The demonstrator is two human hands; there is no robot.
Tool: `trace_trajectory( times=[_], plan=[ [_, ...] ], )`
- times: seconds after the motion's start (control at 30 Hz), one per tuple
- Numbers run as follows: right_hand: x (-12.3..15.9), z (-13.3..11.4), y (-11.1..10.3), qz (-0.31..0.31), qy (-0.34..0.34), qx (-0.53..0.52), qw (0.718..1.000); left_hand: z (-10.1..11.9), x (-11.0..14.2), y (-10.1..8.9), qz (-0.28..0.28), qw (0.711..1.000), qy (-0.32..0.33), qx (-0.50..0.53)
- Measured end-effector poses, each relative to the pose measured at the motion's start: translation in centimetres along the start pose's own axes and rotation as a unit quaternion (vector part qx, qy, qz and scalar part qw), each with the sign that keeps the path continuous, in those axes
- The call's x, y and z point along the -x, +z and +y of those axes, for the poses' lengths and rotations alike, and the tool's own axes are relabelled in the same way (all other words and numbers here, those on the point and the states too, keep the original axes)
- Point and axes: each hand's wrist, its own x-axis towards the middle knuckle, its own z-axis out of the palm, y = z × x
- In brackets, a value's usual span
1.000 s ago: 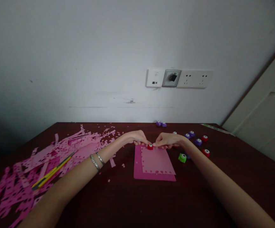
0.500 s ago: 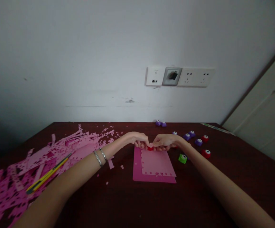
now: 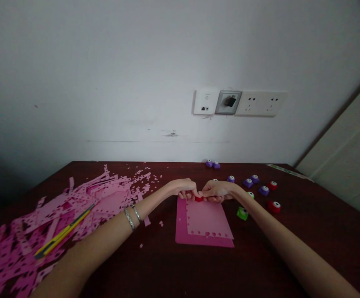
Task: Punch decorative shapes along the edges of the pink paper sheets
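Observation:
Both hands meet at the far edge of a light pink sheet of paper [image 3: 209, 217], its left and near edges punched with small holes. Beneath it lies a darker pink sheet [image 3: 181, 229], showing along the left and near sides. My left hand [image 3: 186, 188] and my right hand [image 3: 216, 190] are closed on a small red craft punch [image 3: 199, 198] at that far edge, thumbs on top. Fingers hide most of the punch. Close to my right forearm sits a green craft punch [image 3: 242, 213].
Pink punched strips [image 3: 105, 198] and tiny cut-outs cover the table's left side, with a yellow utility knife [image 3: 64, 231] on them. Purple punches [image 3: 248, 183] and red punches [image 3: 273, 206] stand at right. A patterned strip [image 3: 288, 171] lies near the wall sockets [image 3: 256, 103].
The whole view has shifted slightly, so everything sits a little lower and further right. Both hands stay on the red punch at the paper's far edge.

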Motion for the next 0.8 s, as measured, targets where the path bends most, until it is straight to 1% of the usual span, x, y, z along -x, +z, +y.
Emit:
trace_trajectory(
  times=[0.1,0.2,0.33,0.47,0.53,0.63,0.8],
  plan=[
    [-0.2,0.3,-0.1,-0.001,-0.004,-0.001,1.000,-0.1,0.1,0.3,0.006,1.000,0.006,0.009],
    [-0.3,0.3,-0.1,0.006,-0.012,0.013,1.000,-0.1,-0.1,0.4,0.008,1.000,0.007,-0.006],
    [0.2,0.0,0.3,0.037,-0.023,0.041,0.998,-0.1,0.0,0.3,0.015,1.000,0.009,-0.026],
    [1.0,-0.2,1.0,0.089,-0.040,0.071,0.993,-0.1,0.4,0.4,0.016,0.998,0.018,-0.055],
    [1.3,-0.2,1.3,0.116,-0.057,0.078,0.989,0.0,0.7,0.6,0.034,0.996,0.024,-0.077],
    [1.7,0.0,1.5,0.150,-0.099,0.094,0.979,0.1,1.2,0.9,0.077,0.990,0.041,-0.114],
    [2.2,0.5,1.7,0.183,-0.133,0.105,0.968,0.1,1.9,1.1,0.137,0.974,0.084,-0.160]
  ],
)
